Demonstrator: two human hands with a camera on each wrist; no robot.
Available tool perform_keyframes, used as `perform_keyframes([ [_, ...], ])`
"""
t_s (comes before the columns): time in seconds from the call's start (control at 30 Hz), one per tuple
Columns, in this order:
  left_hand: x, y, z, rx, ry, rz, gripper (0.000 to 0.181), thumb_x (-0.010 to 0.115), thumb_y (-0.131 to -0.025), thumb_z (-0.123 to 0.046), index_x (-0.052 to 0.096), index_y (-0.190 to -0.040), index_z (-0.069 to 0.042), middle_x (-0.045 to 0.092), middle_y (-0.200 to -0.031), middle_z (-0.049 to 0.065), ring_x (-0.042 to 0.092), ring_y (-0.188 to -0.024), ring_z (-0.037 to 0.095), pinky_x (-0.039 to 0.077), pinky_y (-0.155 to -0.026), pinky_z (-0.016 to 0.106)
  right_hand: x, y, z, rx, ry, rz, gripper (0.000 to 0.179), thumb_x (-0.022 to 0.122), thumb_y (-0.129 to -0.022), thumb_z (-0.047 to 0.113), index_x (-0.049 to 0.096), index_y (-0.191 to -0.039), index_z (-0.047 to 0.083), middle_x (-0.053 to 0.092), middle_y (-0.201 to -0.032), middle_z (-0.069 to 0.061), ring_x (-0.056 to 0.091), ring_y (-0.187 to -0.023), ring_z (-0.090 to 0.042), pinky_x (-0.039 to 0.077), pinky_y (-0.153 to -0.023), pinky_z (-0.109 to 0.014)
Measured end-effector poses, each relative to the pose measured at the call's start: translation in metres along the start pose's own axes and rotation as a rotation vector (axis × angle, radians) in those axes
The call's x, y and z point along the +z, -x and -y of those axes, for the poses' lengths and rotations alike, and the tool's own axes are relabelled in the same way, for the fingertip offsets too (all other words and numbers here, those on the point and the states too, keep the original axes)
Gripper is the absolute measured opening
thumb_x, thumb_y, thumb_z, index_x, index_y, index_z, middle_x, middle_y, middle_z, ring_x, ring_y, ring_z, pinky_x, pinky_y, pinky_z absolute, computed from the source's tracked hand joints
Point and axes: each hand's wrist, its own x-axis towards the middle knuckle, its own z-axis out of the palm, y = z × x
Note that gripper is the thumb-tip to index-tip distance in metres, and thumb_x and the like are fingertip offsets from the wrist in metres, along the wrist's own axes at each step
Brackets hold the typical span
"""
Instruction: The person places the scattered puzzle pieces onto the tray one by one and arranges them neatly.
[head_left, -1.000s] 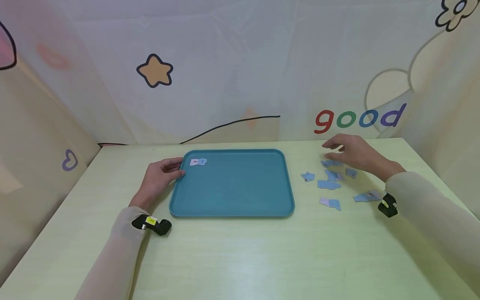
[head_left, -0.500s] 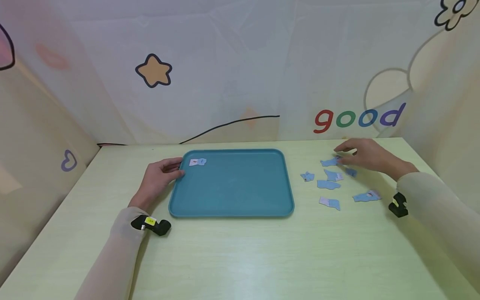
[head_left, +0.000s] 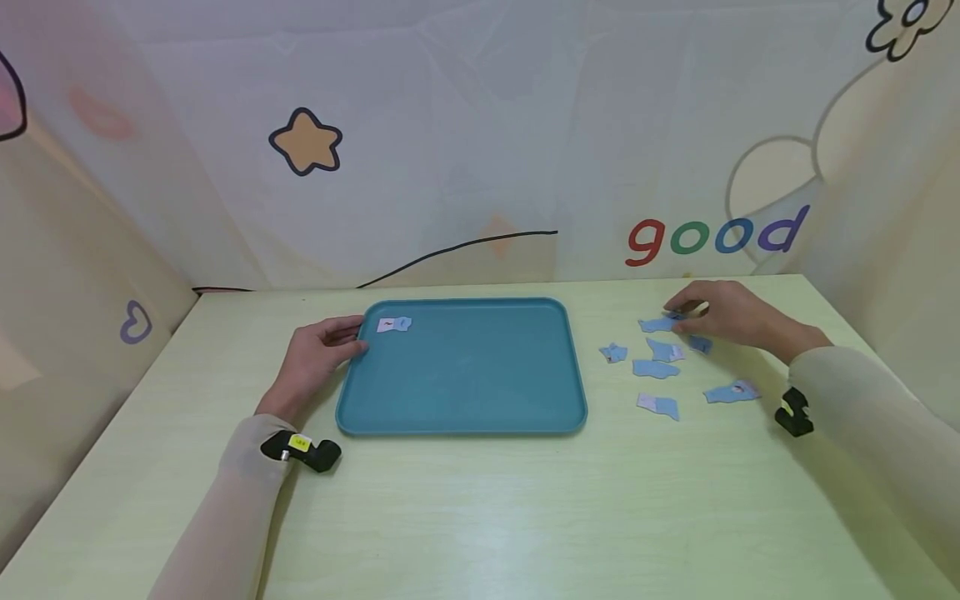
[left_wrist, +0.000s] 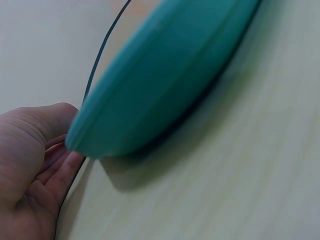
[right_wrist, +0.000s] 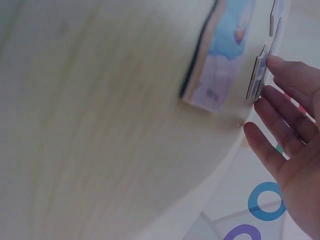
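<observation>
My left hand (head_left: 318,358) holds the left rim of a blue-green tray (head_left: 465,375). In the left wrist view the thumb lies on the tray's rim (left_wrist: 115,90) and the fingers reach beneath it. At the back right, my right hand (head_left: 738,317) has thumb and fingertips around the right end of a light-blue puzzle piece (head_left: 656,325). The right wrist view shows that hand (right_wrist: 295,135) at a thin piece (right_wrist: 257,72) seen nearly edge-on, its far side hidden. Two small pieces, one pinkish and one blue (head_left: 402,323), lie side by side in the tray's upper left corner.
Several more puzzle pieces lie right of the tray: a blue one (head_left: 656,369), a pink-and-blue one (head_left: 658,406), a larger one (head_left: 731,392) and a small one (head_left: 613,353). A printed cloth wall (head_left: 465,150) rises behind the table (head_left: 480,517).
My right hand has moved rightward and down to the back puzzle piece, and its thumb and fingers have drawn together there. My left hand and the tray stay put.
</observation>
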Motion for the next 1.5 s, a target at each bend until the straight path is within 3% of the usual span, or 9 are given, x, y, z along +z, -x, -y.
perform_keyframes([
  [0.37,-0.0008,-0.0002,0.0011,0.029,-0.019,-0.001,0.051,0.073,-0.102,-0.008,0.058,-0.15,0.002,0.062,-0.145,0.023,0.061,-0.133,0.035,0.054,-0.106,0.032,0.0012,0.0006,0.0028,0.005,0.006,-0.002,0.032,0.08,-0.096,0.013,0.075,-0.122,-0.005,0.07,-0.118,-0.019,0.064,-0.11,-0.039,0.052,-0.099,-0.063],
  [0.67,0.0003,0.0005,-0.0008,0.035,-0.022,-0.004,0.051,0.072,-0.102,-0.008,0.058,-0.149,0.002,0.062,-0.145,0.023,0.062,-0.132,0.036,0.054,-0.107,0.035,-0.0054,0.0041,0.0037,0.014,0.017,0.047,0.037,0.083,-0.094,0.017,0.074,-0.124,-0.003,0.068,-0.119,-0.017,0.064,-0.113,-0.04,0.055,-0.097,-0.061],
  [0.9,0.0001,0.0003,-0.001,0.029,-0.008,-0.005,0.051,0.073,-0.101,-0.008,0.058,-0.149,0.002,0.063,-0.145,0.023,0.062,-0.132,0.036,0.055,-0.104,0.027,-0.0046,0.0017,0.0027,0.015,0.003,0.059,0.034,0.082,-0.094,0.014,0.075,-0.122,-0.004,0.067,-0.118,-0.017,0.064,-0.112,-0.039,0.055,-0.099,-0.062],
  [1.27,0.0004,0.0001,-0.0004,0.018,-0.01,-0.007,0.051,0.072,-0.101,-0.006,0.058,-0.149,0.002,0.062,-0.145,0.024,0.062,-0.132,0.036,0.054,-0.107,0.033,-0.0016,-0.0023,0.0012,0.033,0.004,0.063,0.035,0.084,-0.092,0.017,0.074,-0.119,-0.003,0.066,-0.119,-0.018,0.06,-0.108,-0.035,0.053,-0.099,-0.059],
  [1.5,0.0,0.0007,-0.0022,0.015,-0.011,-0.005,0.051,0.072,-0.102,-0.007,0.058,-0.15,0.002,0.062,-0.145,0.024,0.062,-0.132,0.036,0.053,-0.109,0.038,-0.0013,-0.0011,0.0012,-0.004,-0.006,0.038,0.032,0.084,-0.093,0.018,0.075,-0.117,-0.001,0.066,-0.117,-0.015,0.06,-0.107,-0.034,0.054,-0.095,-0.053],
])
